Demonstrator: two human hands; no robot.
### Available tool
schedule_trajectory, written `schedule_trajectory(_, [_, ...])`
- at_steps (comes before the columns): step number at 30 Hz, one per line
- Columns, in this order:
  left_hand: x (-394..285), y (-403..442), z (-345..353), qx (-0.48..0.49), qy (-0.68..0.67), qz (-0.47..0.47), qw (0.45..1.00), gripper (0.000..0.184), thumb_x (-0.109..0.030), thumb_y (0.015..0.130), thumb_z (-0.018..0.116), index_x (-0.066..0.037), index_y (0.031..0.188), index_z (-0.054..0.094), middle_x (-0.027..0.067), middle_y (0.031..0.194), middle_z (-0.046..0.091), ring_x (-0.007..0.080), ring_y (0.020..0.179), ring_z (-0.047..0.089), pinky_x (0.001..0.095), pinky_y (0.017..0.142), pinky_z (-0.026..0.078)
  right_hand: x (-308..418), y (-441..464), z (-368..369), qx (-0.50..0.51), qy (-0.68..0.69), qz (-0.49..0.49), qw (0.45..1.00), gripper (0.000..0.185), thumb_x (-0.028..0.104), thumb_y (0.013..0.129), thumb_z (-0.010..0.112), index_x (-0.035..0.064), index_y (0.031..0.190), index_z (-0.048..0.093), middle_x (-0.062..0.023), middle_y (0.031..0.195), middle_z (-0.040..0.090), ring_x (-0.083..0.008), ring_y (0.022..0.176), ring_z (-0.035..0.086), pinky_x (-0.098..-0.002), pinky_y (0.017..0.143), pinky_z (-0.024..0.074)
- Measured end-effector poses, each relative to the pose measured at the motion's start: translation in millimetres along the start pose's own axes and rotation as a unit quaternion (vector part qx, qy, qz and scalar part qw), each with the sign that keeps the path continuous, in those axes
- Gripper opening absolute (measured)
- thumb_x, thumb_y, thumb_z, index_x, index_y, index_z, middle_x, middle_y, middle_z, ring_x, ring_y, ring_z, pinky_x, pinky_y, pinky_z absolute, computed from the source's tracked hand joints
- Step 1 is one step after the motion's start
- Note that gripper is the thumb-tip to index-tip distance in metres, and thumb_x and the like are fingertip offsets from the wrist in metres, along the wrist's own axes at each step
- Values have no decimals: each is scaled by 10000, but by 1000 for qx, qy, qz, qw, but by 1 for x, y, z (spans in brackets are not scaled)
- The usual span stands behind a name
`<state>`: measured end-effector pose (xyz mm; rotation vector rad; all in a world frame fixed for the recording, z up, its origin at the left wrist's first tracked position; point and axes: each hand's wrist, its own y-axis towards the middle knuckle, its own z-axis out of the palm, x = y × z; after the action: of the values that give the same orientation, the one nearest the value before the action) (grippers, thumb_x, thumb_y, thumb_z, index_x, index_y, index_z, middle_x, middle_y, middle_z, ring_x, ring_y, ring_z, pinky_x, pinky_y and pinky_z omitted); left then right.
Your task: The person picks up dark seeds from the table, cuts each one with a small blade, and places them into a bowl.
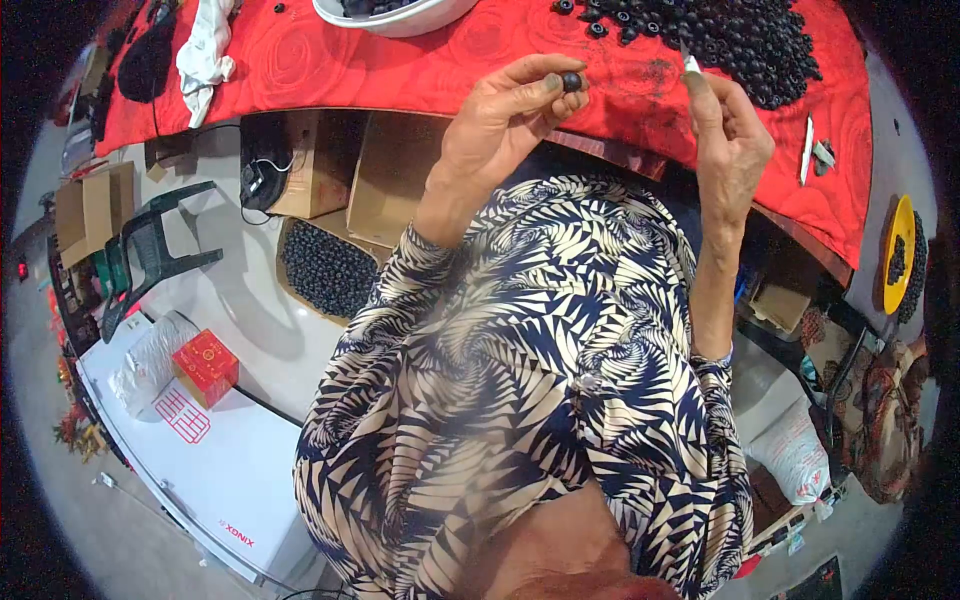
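My left hand [497,112] is raised at the front edge of the red-covered table, pinching one small, round, shiny black piece [571,82] between thumb and fingertips. To its right, my right hand [733,145] is closed around a thin tool with a white handle [691,63], whose dark tip points away from me. The fingers hide most of this tool, so its kind is unclear. Just beyond my right hand lies a big heap of similar black pieces [745,45], some showing pale ring-like centres. The two hands are apart.
A white bowl [400,18] of dark pieces stands at the far edge. A crumpled white cloth [205,60] lies on the red cloth [300,65]. Below are a cardboard box [385,170], another filled with black pieces [328,268], and a dark green chair [150,240].
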<state>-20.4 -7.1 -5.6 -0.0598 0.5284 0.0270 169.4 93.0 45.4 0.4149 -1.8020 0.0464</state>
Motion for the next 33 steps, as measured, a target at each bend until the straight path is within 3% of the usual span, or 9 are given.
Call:
schedule_trajectory(10, [8, 3, 0, -25, 13, 20, 999, 243, -61, 880, 557, 47, 1098, 548, 169, 1060, 576, 227, 944, 599, 259, 831, 515, -4, -5, 4, 42, 1, 5, 999, 210, 173, 846, 648, -30, 900, 636, -6, 720, 623, -52, 672, 540, -209, 594, 430])
schedule_trajectory(16, [9, 2, 0, 7, 45, 17, 999, 227, -106, 905, 529, 35, 1082, 557, 154, 1016, 591, 237, 898, 618, 373, 758, 563, -2, -9, 11, 78, -16, 15, 997, 223, 186, 834, 660, -28, 893, 641, -36, 699, 632, -64, 649, 554, -225, 579, 443])
schedule_trajectory(19, [10, 1, 6, -27, 28, 29, 999, 166, -52, 884, 543, 35, 1018, 589, 156, 936, 625, 262, 840, 652, 276, 751, 556, -4, -9, 11, 82, -21, 2, 996, 219, 183, 829, 660, -25, 895, 642, -47, 699, 636, -73, 648, 565, -233, 577, 447])
schedule_trajectory(28, [8, -3, 12, -41, 74, 59, 995, 107, -31, 863, 564, 32, 943, 596, 163, 928, 640, 281, 836, 667, 278, 676, 566, -2, -11, 12, 106, -16, -8, 994, 207, 173, 827, 657, -19, 906, 641, -52, 723, 649, -76, 650, 574, -238, 567, 449])
schedule_trajectory(33, [9, -3, 25, -60, 119, 80, 988, 143, 0, 838, 590, 25, 979, 583, 169, 952, 642, 245, 829, 664, 266, 694, 559, 4, -17, 14, 117, 22, -26, 993, 202, 172, 819, 662, -14, 894, 641, -48, 703, 637, -74, 624, 560, -244, 545, 443])
